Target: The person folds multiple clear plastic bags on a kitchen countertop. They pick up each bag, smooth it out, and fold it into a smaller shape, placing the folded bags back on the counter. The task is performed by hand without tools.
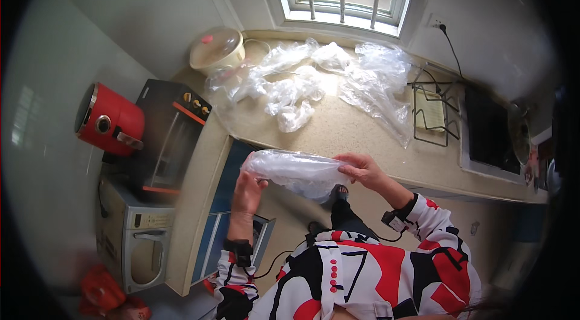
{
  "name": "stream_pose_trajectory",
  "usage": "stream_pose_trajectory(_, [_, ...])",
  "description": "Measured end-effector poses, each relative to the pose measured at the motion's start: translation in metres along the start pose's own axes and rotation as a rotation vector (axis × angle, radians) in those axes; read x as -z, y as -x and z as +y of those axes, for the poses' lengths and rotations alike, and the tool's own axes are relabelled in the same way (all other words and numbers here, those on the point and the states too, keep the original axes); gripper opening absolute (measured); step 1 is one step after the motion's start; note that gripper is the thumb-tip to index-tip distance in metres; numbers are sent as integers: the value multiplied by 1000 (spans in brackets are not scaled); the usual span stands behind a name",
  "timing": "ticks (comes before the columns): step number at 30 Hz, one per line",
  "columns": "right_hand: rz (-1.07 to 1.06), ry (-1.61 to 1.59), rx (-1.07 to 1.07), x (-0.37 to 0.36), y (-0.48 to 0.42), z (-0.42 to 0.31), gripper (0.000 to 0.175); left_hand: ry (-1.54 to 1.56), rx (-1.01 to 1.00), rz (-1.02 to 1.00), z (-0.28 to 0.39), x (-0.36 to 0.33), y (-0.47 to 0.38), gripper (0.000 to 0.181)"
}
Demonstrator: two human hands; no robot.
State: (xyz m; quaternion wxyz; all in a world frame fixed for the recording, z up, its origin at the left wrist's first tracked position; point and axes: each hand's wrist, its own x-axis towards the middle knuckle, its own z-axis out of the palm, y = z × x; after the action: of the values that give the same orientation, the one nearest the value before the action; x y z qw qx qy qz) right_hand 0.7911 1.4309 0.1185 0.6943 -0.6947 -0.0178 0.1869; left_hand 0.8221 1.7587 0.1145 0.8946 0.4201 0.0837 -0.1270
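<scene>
A clear plastic bag (297, 167) is stretched sideways between my two hands, just in front of the counter's edge. At its left end my left hand (249, 188) grips it, the fingers partly hidden by the plastic. My right hand (362, 170) pinches the other end between thumb and fingers. Below the stretched part the plastic hangs loose and crumpled. Beyond my hands, several crumpled clear plastic bags (294, 91) lie on the speckled countertop (326, 132). A longer flattened bag (380, 89) is spread at their right.
A lidded cream pot (217, 53) stands in the back left corner. To the left are a red air fryer (111, 118), a black toaster oven (176, 139) and a silver microwave (145, 247). A wire rack (435, 111) and a dark cooktop (491, 130) sit right. An open drawer (263, 238) juts out below.
</scene>
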Motion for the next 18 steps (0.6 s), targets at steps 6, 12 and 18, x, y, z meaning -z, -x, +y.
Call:
stream_pose_trajectory(6, [36,-45,151,0,-4,11,25,-314,-76,26,-19,-11,-1,7])
stream_pose_trajectory(12, [72,-190,38,19,4,2,25,-160,-175,63,-8,7,-7,8])
stream_pose_trajectory(18, [42,-226,12,33,7,4,23,-333,-322,196,21,28,-15,21])
